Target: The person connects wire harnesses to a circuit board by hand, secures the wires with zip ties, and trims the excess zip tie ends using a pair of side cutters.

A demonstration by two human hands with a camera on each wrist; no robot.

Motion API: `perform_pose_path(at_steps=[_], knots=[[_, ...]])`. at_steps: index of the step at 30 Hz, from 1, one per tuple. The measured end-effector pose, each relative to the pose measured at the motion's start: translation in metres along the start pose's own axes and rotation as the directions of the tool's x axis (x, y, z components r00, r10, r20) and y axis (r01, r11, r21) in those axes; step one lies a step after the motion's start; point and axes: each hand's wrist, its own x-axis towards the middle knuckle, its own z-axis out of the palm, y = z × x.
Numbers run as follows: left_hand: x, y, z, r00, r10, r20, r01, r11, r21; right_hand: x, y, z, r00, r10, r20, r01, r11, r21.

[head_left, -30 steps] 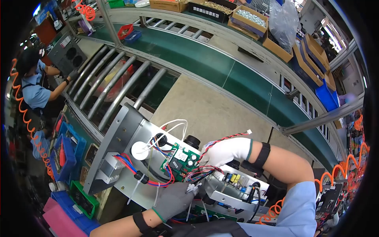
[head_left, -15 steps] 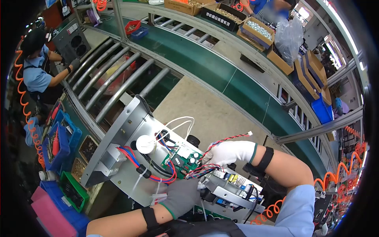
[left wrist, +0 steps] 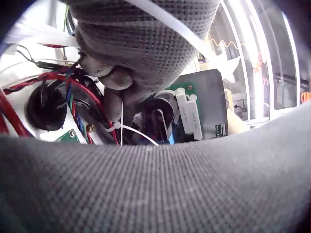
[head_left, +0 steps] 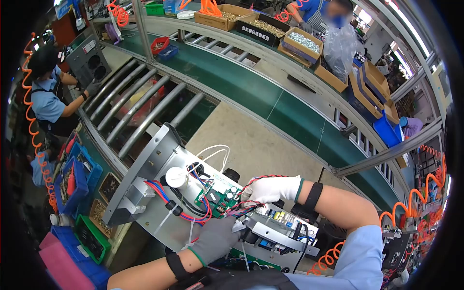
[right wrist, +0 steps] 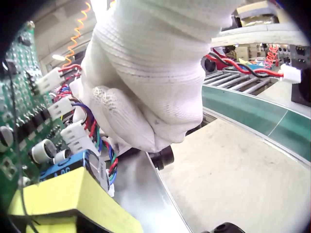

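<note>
In a grey glove, my left hand (head_left: 217, 239) bends over the wire bundle at the middle of a metal chassis (head_left: 150, 224). Its fingers are curled, and a white cable tie (left wrist: 170, 22) runs across them. Another thin tie (left wrist: 138, 133) loops by the wires at the fingertips. My right hand (head_left: 275, 188), in a white glove, grips red and black twisted wires (head_left: 266, 176) beside the green circuit board (head_left: 224, 195). A white plug (right wrist: 290, 74) ends the free wire beyond that hand. Several white connectors (right wrist: 75, 131) sit below the hand on the upright board (right wrist: 19, 102).
A second board in a metal bracket (head_left: 278, 237) lies by my hands. Rollers (head_left: 145, 111) and a green conveyor (head_left: 241, 77) run beyond the chassis. Blue bins (head_left: 70, 188) and a green bin (head_left: 92, 239) stand at left. One person (head_left: 48, 96) works at far left, another (head_left: 314, 19) at the back.
The twisted wire's plug end, seen right of my right hand before, no longer shows in the head view. Both hands stay at the wires. The head view has shifted slightly.
</note>
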Motion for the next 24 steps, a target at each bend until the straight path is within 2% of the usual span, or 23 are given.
perform_pose_path(at_steps=[1, 3, 4, 6, 7, 10, 11, 12, 13, 14, 15, 17, 19, 20, 21, 23, 24], knots=[[-0.002, 0.002, -0.002, 0.999, -0.013, -0.041, 0.012, 0.999, -0.034, 0.000, 0.001, 0.000, 1.000, -0.001, -0.001, 0.001, 1.000, -0.002], [-0.001, 0.002, 0.000, 0.997, -0.034, -0.064, 0.030, 0.997, -0.064, -0.001, 0.002, 0.004, 0.987, -0.125, -0.097, 0.127, 0.992, 0.020], [0.000, 0.003, 0.001, 0.995, -0.055, -0.087, 0.046, 0.994, -0.097, 0.000, 0.007, 0.004, 0.987, -0.127, -0.094, 0.129, 0.992, 0.015], [0.003, -0.001, 0.008, 0.993, -0.051, -0.107, 0.039, 0.993, -0.107, 0.002, 0.017, 0.005, 0.998, -0.054, -0.014, 0.056, 0.987, 0.150], [0.004, -0.001, 0.009, 0.992, -0.045, -0.121, 0.031, 0.993, -0.115, 0.000, 0.014, 0.005, 0.998, -0.054, -0.015, 0.055, 0.987, 0.149], [0.001, -0.002, 0.008, 0.993, -0.033, -0.112, 0.013, 0.985, -0.172, -0.001, 0.015, 0.008, 0.990, -0.133, -0.048, 0.138, 0.983, 0.118], [-0.002, 0.000, 0.005, 0.993, -0.031, -0.113, 0.011, 0.985, -0.172, 0.009, 0.028, 0.014, 0.969, -0.213, -0.122, 0.212, 0.977, -0.020], [-0.005, 0.003, 0.002, 0.990, 0.034, -0.134, -0.051, 0.991, -0.127, 0.014, 0.039, 0.018, 0.936, -0.300, -0.184, 0.271, 0.948, -0.164], [-0.008, 0.006, -0.003, 0.983, 0.101, -0.151, -0.114, 0.990, -0.081, 0.012, 0.031, 0.015, 0.936, -0.299, -0.187, 0.270, 0.949, -0.165], [-0.010, 0.013, -0.011, 0.983, 0.103, -0.151, -0.116, 0.990, -0.081, 0.008, 0.013, 0.012, 0.983, -0.050, -0.176, 0.031, 0.994, -0.108], [-0.011, 0.020, -0.021, 0.983, 0.096, -0.156, -0.117, 0.984, -0.132, 0.004, 0.002, 0.010, 0.968, 0.201, -0.149, -0.211, 0.976, -0.055], [-0.009, 0.018, -0.024, 0.982, 0.085, -0.170, -0.117, 0.976, -0.185, -0.002, -0.006, 0.008, 0.965, 0.198, -0.170, -0.215, 0.973, -0.089], [0.006, 0.000, -0.018, 0.963, 0.027, -0.267, -0.089, 0.971, -0.224, -0.013, -0.020, 0.005, 0.931, 0.068, -0.359, -0.147, 0.969, -0.199], [0.014, -0.008, -0.017, 0.984, -0.081, -0.157, 0.048, 0.978, -0.201, -0.016, -0.031, 0.001, 0.927, 0.064, -0.369, -0.183, 0.938, -0.295], [0.017, -0.010, -0.016, 0.983, -0.080, -0.166, 0.045, 0.978, -0.203, -0.020, -0.043, -0.002, 0.927, 0.061, -0.370, -0.182, 0.935, -0.303], [0.017, -0.013, -0.009, 0.981, -0.157, -0.116, 0.105, 0.926, -0.362, -0.025, -0.063, -0.002, 0.931, 0.081, -0.356, -0.188, 0.942, -0.277], [0.016, -0.016, -0.005, 0.981, -0.155, -0.114, 0.105, 0.927, -0.360, -0.024, -0.066, -0.004, 0.935, 0.091, -0.344, -0.167, 0.965, -0.200]])
